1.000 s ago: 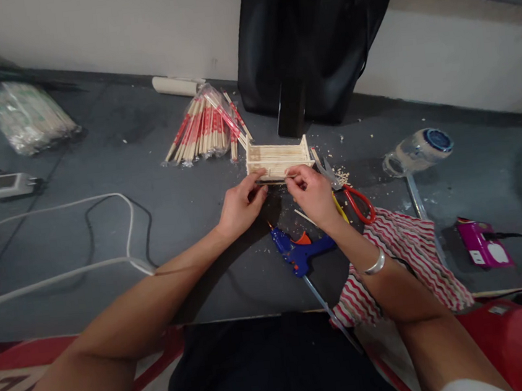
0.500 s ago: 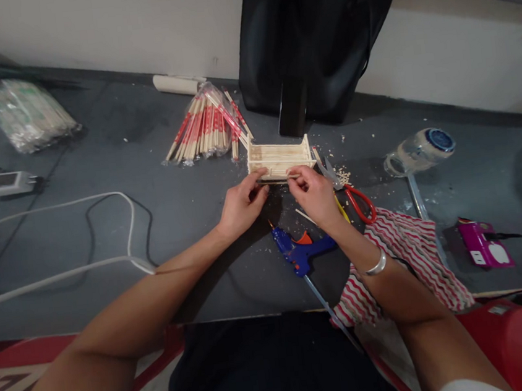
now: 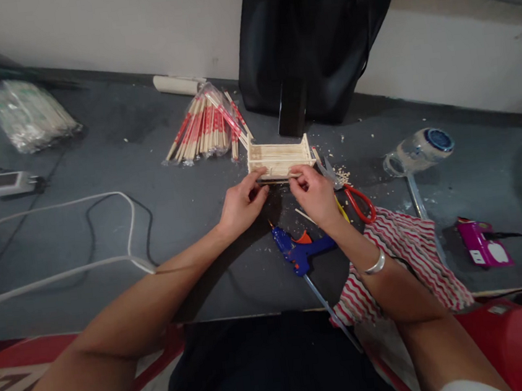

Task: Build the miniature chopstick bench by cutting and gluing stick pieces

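1. Two bare hands work in the head view: the left hand (image 3: 245, 203) pinches the near left edge of an oblong frame of thin pale wooden sticks (image 3: 279, 151), the right hand (image 3: 316, 196) its near right edge; if a separate stick is between the fingers, I cannot tell.
2. This frame lies just ahead of the hands, long axis from left to right; both touch it, so neither is nearer.
3. Beyond, leftward, one clear plastic bag (image 3: 224, 142) contains red-banded wooden chopsticks (image 3: 200, 124).
4. Rightward, one clear jar with blue lid (image 3: 412, 151) lies sideways, its pale content blurred.
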Tool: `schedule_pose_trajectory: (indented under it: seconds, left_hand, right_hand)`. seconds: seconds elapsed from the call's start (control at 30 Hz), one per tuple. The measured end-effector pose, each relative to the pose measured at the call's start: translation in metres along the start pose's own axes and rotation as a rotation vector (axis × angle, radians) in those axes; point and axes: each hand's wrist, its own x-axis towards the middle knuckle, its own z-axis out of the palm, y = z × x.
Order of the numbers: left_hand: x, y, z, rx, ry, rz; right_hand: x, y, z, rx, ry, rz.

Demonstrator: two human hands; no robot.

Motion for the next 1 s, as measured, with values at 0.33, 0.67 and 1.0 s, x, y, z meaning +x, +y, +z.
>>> schedule_pose_trajectory:
  seconds: [0.33,0.67,1.0]
  left_hand:
    - [0.000,0.001,0.000,-0.030,0.003,-0.006]
    - [-0.004,0.000,-0.005,-0.026,0.073,0.043]
    - [-0.023,0.026,-0.014,0.134,0.093,0.290]
  right_hand:
    - [-0.013,-0.003,-0.010,0.045,0.054,0.015]
    - [-0.020,-0.017,-0.048,0.274,0.215,0.042]
    - [-0.021,-0.026,-0.066,0.447,0.351,-0.030]
